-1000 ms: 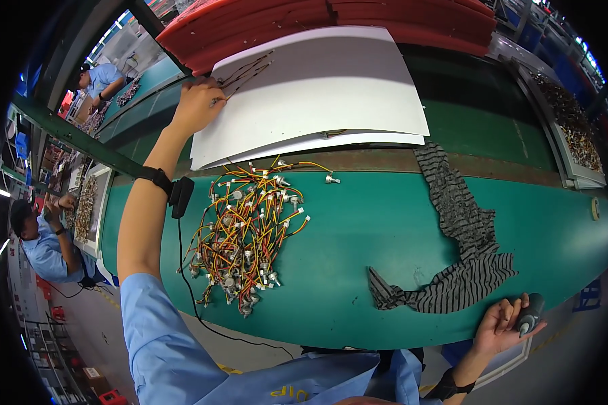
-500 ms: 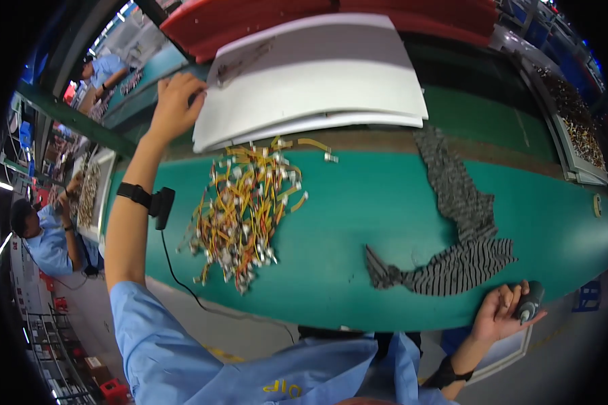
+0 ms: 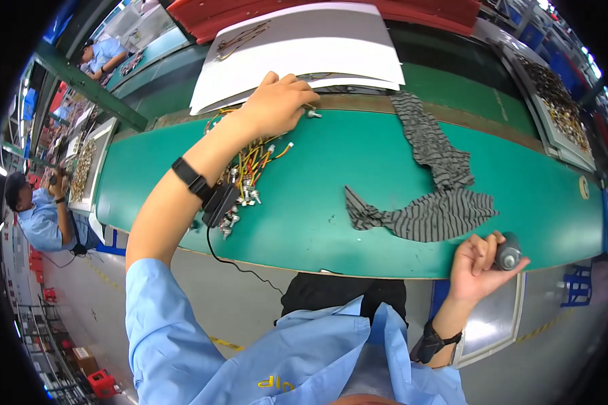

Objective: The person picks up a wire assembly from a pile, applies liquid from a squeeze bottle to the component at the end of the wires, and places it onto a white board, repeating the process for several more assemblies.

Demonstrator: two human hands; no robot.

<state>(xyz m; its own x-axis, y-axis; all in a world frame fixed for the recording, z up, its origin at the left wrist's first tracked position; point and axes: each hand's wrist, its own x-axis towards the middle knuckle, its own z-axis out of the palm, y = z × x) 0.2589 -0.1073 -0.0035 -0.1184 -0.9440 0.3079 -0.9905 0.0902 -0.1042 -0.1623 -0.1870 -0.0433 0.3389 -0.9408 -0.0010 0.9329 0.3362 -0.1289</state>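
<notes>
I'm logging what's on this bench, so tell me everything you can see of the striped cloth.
The striped cloth is grey with narrow dark stripes and looks like soft fabric. It lies crumpled and bent on the green tabletop, its far end reaching the brown strip behind. From there it runs toward the person, then turns left, pinching in before its pointed left tip. No hand touches it; the right hand is near its lower right end.

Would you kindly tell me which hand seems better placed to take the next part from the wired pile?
Probably the left hand: it is over the far end of the wired pile, while the right hand is farther off and holds a dark cylinder.
</notes>
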